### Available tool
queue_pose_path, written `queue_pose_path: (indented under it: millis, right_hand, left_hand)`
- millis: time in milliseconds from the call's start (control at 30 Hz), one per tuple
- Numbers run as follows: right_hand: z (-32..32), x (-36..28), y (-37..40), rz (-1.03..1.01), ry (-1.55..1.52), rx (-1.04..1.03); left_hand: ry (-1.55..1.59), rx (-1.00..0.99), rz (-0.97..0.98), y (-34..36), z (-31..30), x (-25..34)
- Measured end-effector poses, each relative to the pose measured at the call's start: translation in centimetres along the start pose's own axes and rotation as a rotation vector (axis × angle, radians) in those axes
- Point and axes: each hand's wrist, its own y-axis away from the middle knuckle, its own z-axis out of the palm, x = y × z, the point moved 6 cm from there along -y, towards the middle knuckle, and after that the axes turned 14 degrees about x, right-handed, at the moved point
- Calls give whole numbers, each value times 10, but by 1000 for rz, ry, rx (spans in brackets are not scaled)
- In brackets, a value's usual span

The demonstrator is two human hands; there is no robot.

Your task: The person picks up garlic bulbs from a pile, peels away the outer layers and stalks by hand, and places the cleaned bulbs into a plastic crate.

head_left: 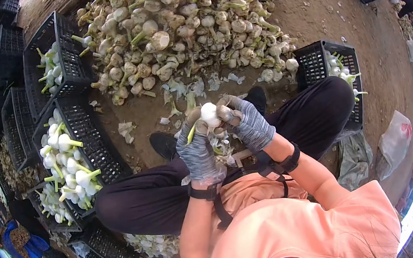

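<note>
Head view: a white bulb (pixel 209 114) is held up between both gloved hands, probably for close sight, with the brownish heap (pixel 187 31) beyond and a crate (pixel 96 139) at left seemingly set within reach. The left hand (pixel 196 149) curls around it, green stem (pixel 191 134) slanting near-left; the right hand (pixel 251 125) bends its fingers against the right side, whether gripping I cannot tell.

No legible text (nor numbers).
</note>
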Motion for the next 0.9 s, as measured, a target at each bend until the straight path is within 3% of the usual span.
queue_pose_path:
  millis: [133, 333, 533, 600, 633, 700, 800, 833, 900]
  right_hand:
    - [-5, 2, -1, 54, 18, -3]
    - [-4, -12, 1, -132, 126, 21]
    - [-1, -2, 1, 19, 114, 17]
    - [-1, 8, 3, 117, -94, -3]
    - [-2, 7, 2, 117, -93, -3]
    - [-5, -7, 0, -77, 71, 15]
    - [-2, -4, -1, 33, 26, 22]
    - [2, -3, 1, 161, -141, 55]
    - [0, -1, 1, 81, -20, 118]
  left_hand:
    - [13, -23, 4, -2, -1, -5]
    - [25, -2, -26, -7, -4, -10]
    - [-11, 2, -10, -8, -7, -11]
    - [29, 28, -47, -9, -10, -10]
    - [14, 9, -50, -10, -9, -9]
    - [-1, -13, -56, -9, -6, -9]
    - [-11, 4, -23, -9, -4, -7]
    - [-19, 24, -9, -9, -5, -8]
    - [-25, 46, 7, -10, -7, -9]
